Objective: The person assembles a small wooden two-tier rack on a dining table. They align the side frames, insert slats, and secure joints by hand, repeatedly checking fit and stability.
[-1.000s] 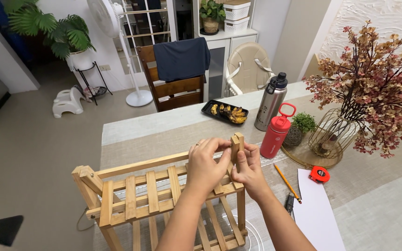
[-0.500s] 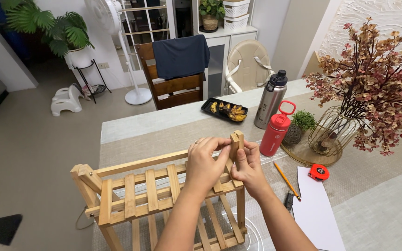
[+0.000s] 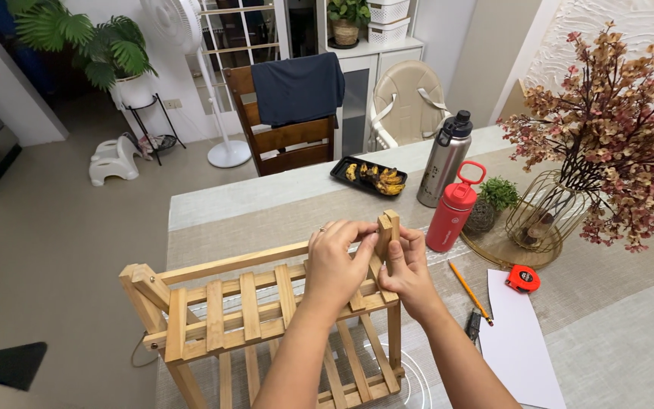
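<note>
A light wooden slatted rack (image 3: 221,310) stands on the table in front of me, with two shelves and upright corner posts. My left hand (image 3: 338,261) grips the top rail where it meets the right rear post (image 3: 387,227), fingers curled over the joint. My right hand (image 3: 406,273) holds the same post from the right side, thumb pressed against its front face. Both hands touch each other at the post's top.
A red bottle (image 3: 454,216), a steel flask (image 3: 445,159), a small potted plant (image 3: 497,198) and a wire vase of dried flowers (image 3: 546,216) stand right. A pencil (image 3: 469,291), white paper (image 3: 520,341), red tape measure (image 3: 522,278), dark tray (image 3: 369,176) and a chair (image 3: 293,125) lie beyond.
The hands stay on the post's top with only slight finger shifts. The rack has not visibly moved.
</note>
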